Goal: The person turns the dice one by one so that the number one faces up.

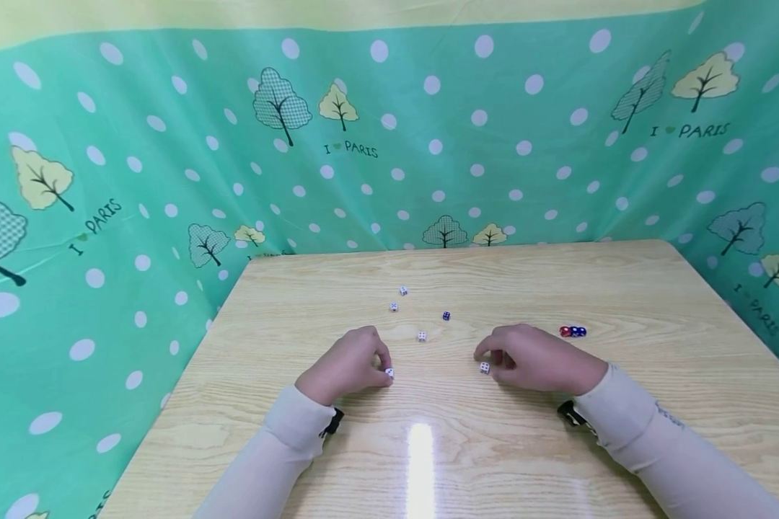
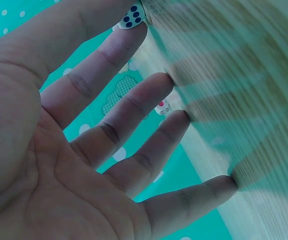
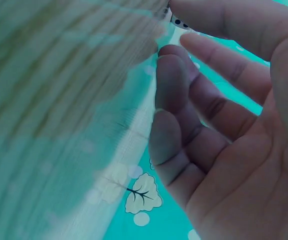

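In the head view my left hand (image 1: 357,364) pinches a white die (image 1: 389,373) between thumb and index finger, low over the wooden table (image 1: 266,447). The left wrist view shows dark pips on that die (image 2: 134,16), with the other fingers spread. My right hand (image 1: 526,357) is at another white die (image 1: 485,367), thumb and index finger on either side of it. From the right wrist, this die (image 3: 179,22) is mostly behind the thumb; a slight gap shows at the index fingertip, so I cannot tell whether it is gripped.
Beyond the hands lie three white dice (image 1: 422,336), (image 1: 394,307), (image 1: 403,290) and a dark blue die (image 1: 446,316). Right of the right hand, a red die (image 1: 565,331) sits in a row with blue dice (image 1: 578,331). A green polka-dot curtain (image 1: 376,144) borders the table.
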### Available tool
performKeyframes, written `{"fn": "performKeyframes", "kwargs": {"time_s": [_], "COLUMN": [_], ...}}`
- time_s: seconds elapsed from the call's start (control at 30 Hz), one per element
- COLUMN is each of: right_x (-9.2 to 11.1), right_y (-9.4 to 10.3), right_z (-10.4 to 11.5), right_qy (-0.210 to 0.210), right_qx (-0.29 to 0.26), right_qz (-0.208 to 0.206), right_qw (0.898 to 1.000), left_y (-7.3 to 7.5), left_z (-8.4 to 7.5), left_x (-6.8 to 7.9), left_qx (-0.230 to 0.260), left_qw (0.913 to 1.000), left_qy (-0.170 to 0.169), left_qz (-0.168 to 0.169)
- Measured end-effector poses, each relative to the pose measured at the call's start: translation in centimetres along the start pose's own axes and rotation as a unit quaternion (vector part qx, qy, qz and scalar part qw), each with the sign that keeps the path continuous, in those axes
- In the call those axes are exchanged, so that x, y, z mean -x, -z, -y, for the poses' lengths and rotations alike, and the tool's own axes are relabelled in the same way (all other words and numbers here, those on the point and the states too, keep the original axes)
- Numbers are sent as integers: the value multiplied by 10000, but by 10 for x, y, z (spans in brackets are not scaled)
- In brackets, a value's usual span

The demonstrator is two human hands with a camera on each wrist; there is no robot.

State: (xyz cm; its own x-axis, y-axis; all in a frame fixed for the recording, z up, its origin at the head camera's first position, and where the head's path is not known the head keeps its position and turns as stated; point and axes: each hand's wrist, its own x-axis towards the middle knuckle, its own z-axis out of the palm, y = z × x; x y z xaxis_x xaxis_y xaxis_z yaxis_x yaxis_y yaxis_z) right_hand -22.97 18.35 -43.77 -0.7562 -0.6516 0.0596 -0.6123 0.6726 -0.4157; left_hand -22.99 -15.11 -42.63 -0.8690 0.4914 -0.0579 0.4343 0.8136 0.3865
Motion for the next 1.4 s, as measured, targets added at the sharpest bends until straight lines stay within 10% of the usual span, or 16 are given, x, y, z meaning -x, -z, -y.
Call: {"fn": "performKeyframes", "kwargs": {"time_s": [0.33, 1.4], "right_x": [-3, -2], "right_y": [-4, -3], "right_z": [6, 2], "right_qy": [697, -201], "right_qx": [752, -323], "right_qz": [-409, 31], "right_qw": [9939, 9993], "left_y": [0, 0], "left_z": [1, 1], "left_x": [0, 0], "left_qx": [28, 138], "left_qw": [10000, 9998], "left_qy": [64, 114], "left_qz": [23, 63]}}
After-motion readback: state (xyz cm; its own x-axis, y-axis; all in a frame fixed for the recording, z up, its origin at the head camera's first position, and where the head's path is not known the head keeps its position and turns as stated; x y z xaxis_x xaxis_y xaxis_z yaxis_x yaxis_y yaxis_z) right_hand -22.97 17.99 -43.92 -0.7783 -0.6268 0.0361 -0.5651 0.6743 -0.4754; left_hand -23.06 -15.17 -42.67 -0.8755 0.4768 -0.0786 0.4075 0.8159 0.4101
